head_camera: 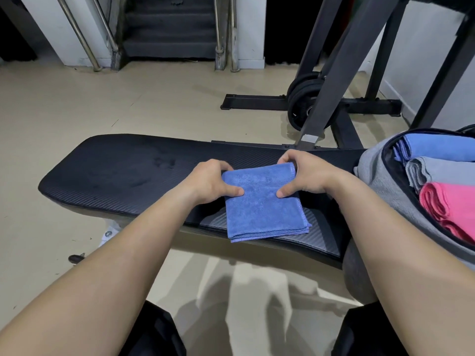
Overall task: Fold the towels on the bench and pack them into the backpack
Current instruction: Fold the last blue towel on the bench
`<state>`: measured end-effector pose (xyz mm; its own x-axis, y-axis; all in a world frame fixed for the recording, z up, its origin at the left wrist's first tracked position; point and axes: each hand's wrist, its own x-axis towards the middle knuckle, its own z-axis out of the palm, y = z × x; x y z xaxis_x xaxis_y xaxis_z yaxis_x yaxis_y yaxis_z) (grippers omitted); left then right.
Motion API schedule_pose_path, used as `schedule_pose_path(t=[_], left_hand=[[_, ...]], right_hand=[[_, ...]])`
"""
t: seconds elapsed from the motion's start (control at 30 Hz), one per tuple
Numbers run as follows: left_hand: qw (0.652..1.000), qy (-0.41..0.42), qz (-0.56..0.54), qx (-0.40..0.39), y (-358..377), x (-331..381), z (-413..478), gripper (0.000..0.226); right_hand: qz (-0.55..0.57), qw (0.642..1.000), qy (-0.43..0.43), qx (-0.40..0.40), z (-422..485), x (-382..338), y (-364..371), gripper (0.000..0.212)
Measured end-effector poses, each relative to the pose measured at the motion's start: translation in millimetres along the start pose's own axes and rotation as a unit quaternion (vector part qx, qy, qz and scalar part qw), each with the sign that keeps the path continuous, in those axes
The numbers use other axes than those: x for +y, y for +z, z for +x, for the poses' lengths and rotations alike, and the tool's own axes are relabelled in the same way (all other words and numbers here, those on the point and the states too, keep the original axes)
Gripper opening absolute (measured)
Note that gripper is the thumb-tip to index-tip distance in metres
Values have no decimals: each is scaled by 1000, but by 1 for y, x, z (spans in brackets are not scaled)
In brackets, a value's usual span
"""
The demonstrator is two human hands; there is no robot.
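A folded blue towel (262,204) lies on the black padded bench (115,170), its near edge reaching the bench's front edge. My left hand (208,181) grips its far left corner, thumb on top and fingers curled behind. My right hand (303,173) grips the far right corner the same way. At the right end of the bench stands an open grey backpack (380,186) with a folded blue towel (437,147), a grey towel (434,173) and a pink towel (449,209) inside.
Behind the bench stands a black rack frame (331,73) with weight plates (300,104) on the beige floor. Stairs with steel railings (169,29) lie further back. My dark-clad knees show at the bottom edge.
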<state>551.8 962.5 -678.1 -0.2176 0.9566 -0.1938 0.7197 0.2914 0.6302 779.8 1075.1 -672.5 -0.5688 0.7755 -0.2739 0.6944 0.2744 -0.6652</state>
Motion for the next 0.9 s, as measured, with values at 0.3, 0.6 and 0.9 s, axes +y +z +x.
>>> schedule_pose_path(t=[0.3,0.6,0.9], left_hand=[[985,-49,-162,30,5,10,-7,28],[984,-19,-176,17,0,13,-23,20],[996,72,-49,34,-3,4,-43,20]], right_hand=[[76,997,21,-11,-14,-2,-7,29],[137,991,6,-15,-25,2,-5,29],[115,992,-46,-3,-39,9,-5,23]])
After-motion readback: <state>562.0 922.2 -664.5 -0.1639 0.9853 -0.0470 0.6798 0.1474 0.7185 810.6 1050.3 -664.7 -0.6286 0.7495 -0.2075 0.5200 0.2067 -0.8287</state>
